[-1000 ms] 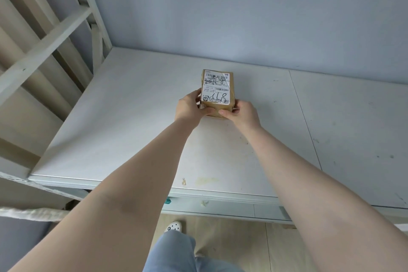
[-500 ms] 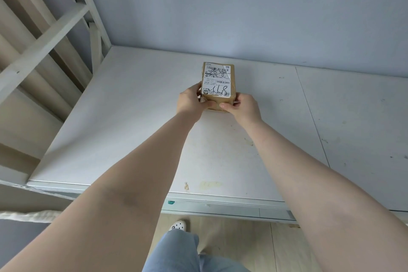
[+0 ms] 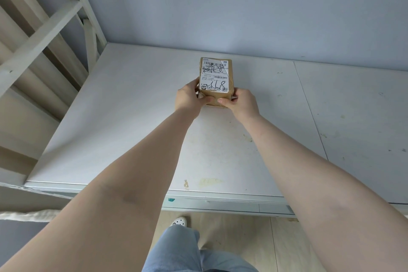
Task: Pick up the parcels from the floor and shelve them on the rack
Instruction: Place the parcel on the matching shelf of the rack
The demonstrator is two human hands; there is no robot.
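Both arms are bare to the elbow, no sleeves, with the left hand [image 3: 189,98] and right hand [image 3: 241,104] ungloved. Light blue jeans [image 3: 176,249] cover the legs; a white perforated clog [image 3: 179,221] is on one foot.

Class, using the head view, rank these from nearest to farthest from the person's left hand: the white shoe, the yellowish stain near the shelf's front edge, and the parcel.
1. parcel: touching the left hand, mid-shelf.
2. yellowish stain: at the shelf's front edge.
3. white shoe: on the floor, below the shelf.

Brown parcel [image 3: 216,77] with white barcoded label, white shelf [image 3: 123,130], pale blue wall [image 3: 242,7]
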